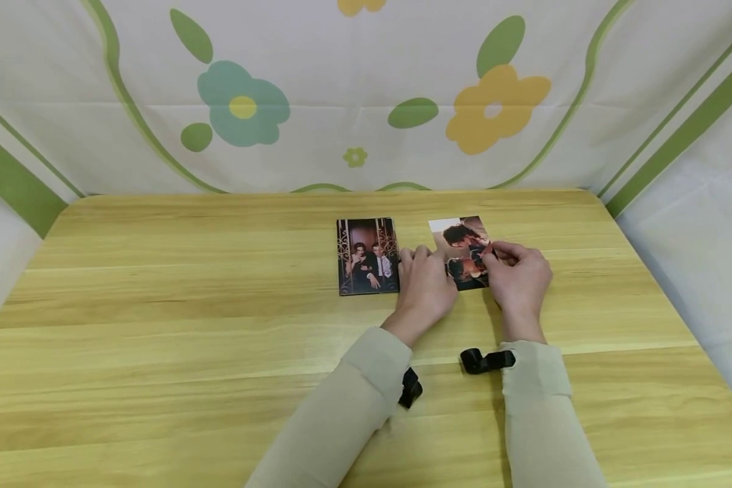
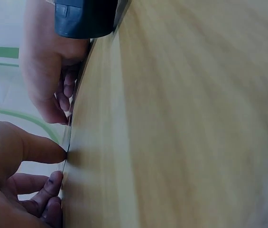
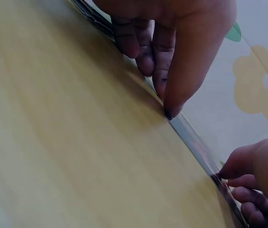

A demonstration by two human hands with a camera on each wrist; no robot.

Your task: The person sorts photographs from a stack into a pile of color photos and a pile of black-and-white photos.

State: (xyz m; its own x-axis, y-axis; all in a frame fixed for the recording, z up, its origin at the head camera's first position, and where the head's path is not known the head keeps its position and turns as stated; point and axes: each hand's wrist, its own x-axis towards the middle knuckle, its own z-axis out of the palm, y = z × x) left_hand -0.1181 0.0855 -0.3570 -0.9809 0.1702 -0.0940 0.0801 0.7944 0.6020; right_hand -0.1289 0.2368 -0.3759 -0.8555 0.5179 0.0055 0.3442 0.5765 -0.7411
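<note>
A photo card (image 1: 468,237) showing two people in profile lies on the wooden table, between the two hands. At its left edge, the left hand (image 1: 425,285) pinches it with thumb and forefinger, the other fingers curled toward the table. Along the opposite edge the right hand (image 1: 520,281) grips it between thumb and fingers. Seen low in the right wrist view, the card (image 3: 198,147) stretches between the left thumb and the right hand (image 3: 262,175). Just left of the left hand's knuckles sits a stack of photo cards (image 1: 368,261), its top card picturing two seated people.
The wooden table (image 1: 189,325) reaches back to a white cloth (image 1: 341,88) printed with flowers and leaves, which hangs behind it. Black wrist-worn devices (image 1: 486,360) stick out from the sleeves, low over the table.
</note>
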